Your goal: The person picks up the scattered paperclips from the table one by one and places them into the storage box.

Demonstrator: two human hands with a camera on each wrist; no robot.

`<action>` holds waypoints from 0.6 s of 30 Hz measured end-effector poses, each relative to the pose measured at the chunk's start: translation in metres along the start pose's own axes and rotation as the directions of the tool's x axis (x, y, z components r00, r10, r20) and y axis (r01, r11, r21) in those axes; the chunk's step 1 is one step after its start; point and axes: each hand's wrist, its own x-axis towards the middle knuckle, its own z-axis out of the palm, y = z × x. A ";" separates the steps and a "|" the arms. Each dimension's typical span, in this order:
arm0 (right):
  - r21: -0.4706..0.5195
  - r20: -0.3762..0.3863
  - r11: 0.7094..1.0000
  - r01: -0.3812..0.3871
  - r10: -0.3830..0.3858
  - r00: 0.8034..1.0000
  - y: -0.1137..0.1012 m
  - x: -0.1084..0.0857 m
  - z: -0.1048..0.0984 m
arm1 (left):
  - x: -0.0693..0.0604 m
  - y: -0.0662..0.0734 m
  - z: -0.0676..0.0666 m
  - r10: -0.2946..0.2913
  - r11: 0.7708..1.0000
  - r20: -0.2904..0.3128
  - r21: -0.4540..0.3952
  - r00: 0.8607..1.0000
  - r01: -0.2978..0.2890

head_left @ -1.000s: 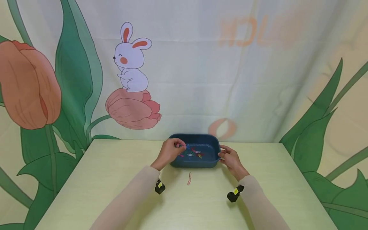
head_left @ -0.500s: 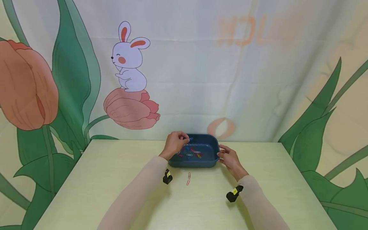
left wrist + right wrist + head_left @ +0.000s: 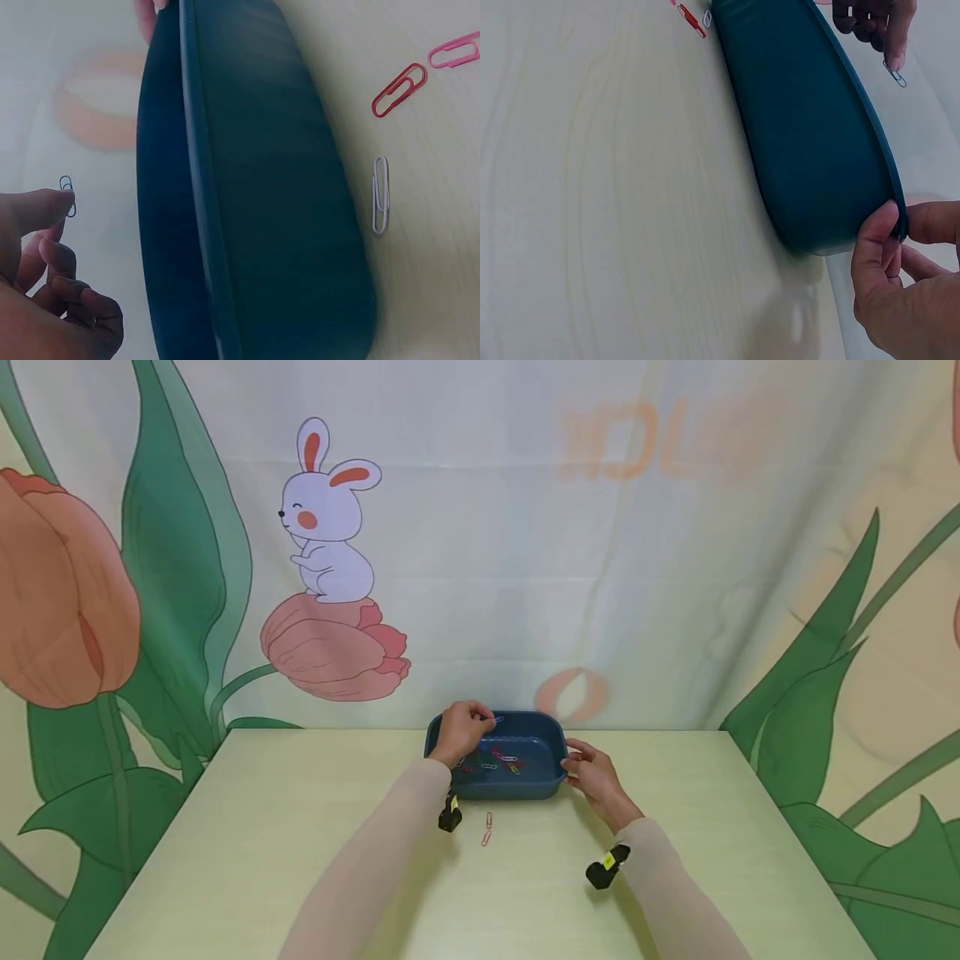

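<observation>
My left hand (image 3: 461,735) is raised over the left part of a dark blue plastic bin (image 3: 502,790). Between its thumb and forefinger it pinches a blue paper clip (image 3: 72,205), clear of the bin's rim. My right hand (image 3: 600,781) grips the bin's right end, thumb on one side of the rim and fingers on the other (image 3: 889,255). Several coloured paper clips (image 3: 510,758) lie scattered on the bin floor, partly hidden by my left hand and forearm.
In front of the bin, a red paper clip (image 3: 400,91), a pink one (image 3: 453,54) and a white one (image 3: 381,196) lie on the pale wooden table (image 3: 525,893). Behind the table's far edge hangs a curtain (image 3: 480,568) printed with a rabbit and tulips.
My left hand has risen from inside the bin with the blue paper clip, then shifted slightly right over the bin. My right hand keeps its grip. The head view has turned slightly.
</observation>
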 end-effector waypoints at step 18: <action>-0.003 -0.010 1.000 0.007 -0.007 1.000 -0.002 -0.004 0.002 | -0.012 0.001 -0.009 0.051 0.999 0.035 0.014 0.998 -0.051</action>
